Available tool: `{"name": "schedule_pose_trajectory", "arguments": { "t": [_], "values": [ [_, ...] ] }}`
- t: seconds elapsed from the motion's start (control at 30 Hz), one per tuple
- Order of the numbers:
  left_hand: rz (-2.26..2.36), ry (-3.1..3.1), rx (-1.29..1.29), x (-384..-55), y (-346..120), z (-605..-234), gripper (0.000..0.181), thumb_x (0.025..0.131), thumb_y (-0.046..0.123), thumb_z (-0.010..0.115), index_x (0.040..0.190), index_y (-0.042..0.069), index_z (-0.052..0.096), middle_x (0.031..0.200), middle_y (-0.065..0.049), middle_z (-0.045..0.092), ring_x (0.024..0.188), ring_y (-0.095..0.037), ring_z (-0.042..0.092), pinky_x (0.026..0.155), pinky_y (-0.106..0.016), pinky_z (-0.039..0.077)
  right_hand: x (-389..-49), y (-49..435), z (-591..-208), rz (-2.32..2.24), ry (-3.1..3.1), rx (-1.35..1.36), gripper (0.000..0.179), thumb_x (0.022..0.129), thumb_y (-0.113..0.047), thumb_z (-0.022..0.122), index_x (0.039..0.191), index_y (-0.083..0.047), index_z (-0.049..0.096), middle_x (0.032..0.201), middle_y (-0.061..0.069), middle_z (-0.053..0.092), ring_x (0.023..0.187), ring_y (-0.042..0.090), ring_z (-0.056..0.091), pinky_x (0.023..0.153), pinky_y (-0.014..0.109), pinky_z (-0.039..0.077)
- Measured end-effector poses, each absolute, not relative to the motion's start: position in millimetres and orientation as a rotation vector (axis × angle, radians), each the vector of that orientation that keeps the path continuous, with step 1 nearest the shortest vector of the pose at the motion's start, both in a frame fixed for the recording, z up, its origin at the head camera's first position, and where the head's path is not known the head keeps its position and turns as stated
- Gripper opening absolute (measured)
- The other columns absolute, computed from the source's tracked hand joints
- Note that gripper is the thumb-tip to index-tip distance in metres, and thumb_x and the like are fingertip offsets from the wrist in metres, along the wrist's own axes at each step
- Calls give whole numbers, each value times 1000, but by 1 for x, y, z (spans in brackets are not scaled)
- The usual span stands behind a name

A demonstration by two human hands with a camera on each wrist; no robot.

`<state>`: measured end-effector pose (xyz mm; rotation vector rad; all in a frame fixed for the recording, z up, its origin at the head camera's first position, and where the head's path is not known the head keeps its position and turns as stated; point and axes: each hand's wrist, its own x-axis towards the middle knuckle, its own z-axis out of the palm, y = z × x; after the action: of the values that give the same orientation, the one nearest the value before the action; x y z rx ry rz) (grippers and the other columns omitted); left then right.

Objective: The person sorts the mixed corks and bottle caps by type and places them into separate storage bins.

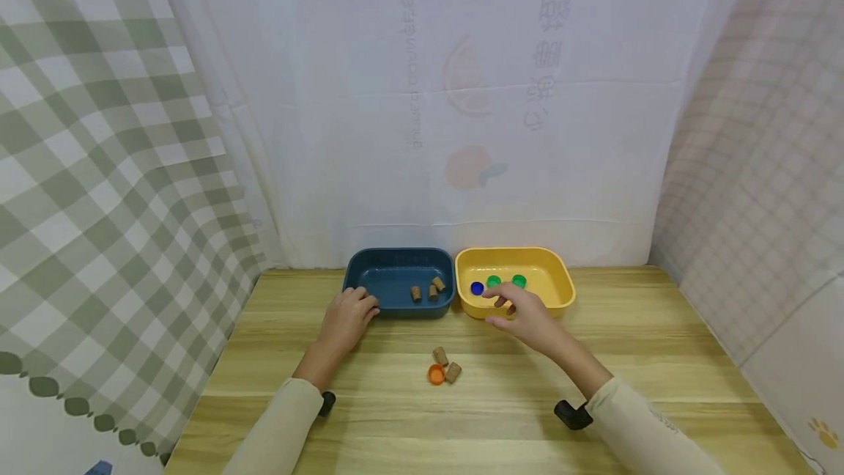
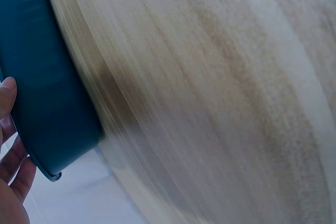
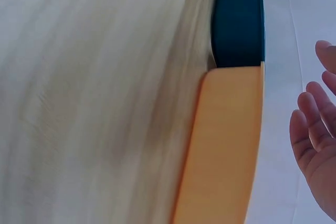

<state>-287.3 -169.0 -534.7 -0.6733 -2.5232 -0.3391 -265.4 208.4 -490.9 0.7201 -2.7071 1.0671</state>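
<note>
My left hand [image 1: 351, 314] holds the front left corner of a dark blue tray [image 1: 395, 311], its thumb [image 2: 7, 97] against the rim. Three corks [image 1: 433, 293] lie in the right part of that tray. Over the front of a yellow tray [image 1: 560, 286], my right hand [image 1: 527, 317] hovers with fingers loosely bent and apart, nothing between them. Inside the yellow tray are a blue bottle cap [image 1: 478, 288] and two green caps [image 1: 519, 281]. An orange cap [image 1: 437, 374] lies on the table beside two more corks [image 1: 453, 372].
Both trays stand side by side at the back of the wood-grain table [image 1: 395, 431]. Close behind them hangs a white printed cloth [image 1: 369, 167]. A checked cloth [image 1: 132, 189] closes off the left side and a pale gridded cloth [image 1: 758, 167] the right.
</note>
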Motion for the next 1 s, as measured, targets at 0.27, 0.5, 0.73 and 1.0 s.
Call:
{"name": "schedule_pose_trajectory", "arguments": {
  "t": [0.27,0.5,0.73,1.0],
  "values": [
    [-335,-2547,-671,-286,-168,-534,5,89,18,82,90,16,77,86,1,64,74,-20,55,67,-35,47,-240,201,-505,1179,-2699,672,43,84,-9,86,123,-6,69,112,9,70,98,31,66,78,33,59],
    [-329,-2539,-675,-286,-168,-534,7,87,17,83,90,16,77,86,1,64,74,-20,55,67,-35,48,-224,189,-515,1231,-2716,660,47,84,-9,86,127,-7,67,120,11,68,105,33,67,84,37,60],
    [-319,-2526,-681,-287,-170,-537,7,87,18,83,90,16,77,86,0,64,74,-21,55,66,-35,47,-215,176,-530,1247,-2744,687,53,82,-15,88,128,-5,65,121,14,68,105,31,66,85,43,59],
    [-310,-2534,-674,-287,-169,-537,7,87,20,83,91,16,77,87,0,65,75,-21,56,68,-36,49,-207,159,-544,1234,-2842,673,53,80,-22,91,123,-5,65,120,9,65,106,26,64,90,42,57]
  ]
}}
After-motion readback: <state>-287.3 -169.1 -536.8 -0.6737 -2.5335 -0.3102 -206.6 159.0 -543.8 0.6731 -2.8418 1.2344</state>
